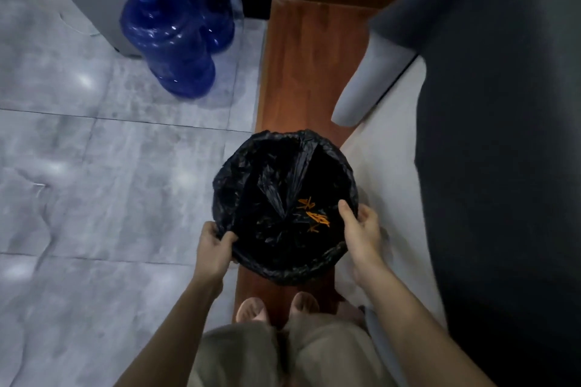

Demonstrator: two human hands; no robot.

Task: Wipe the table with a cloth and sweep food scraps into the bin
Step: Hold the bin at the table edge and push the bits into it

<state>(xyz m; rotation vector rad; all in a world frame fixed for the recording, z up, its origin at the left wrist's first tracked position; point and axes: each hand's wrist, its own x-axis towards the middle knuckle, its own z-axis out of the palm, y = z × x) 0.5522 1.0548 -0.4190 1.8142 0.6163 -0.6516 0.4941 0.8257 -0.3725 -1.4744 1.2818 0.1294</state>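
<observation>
Fingers of both hands, left hand (215,242) and right hand (361,229), clasp the round black-lined bin (284,270) rim; orange food scraps (316,214) already lie inside; wiping progress cannot be judged.

Single head-worn wide-angle view, looking steeply down from standing height past the person's legs. The bin (284,207) sits near centre frame, close below the camera; both forearms enter from the bottom edge. Floor (94,166) fills the left; edges bend with lens distortion.

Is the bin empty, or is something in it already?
Not empty: orange scraps lie on the black liner at the bottom of the bin.
</observation>
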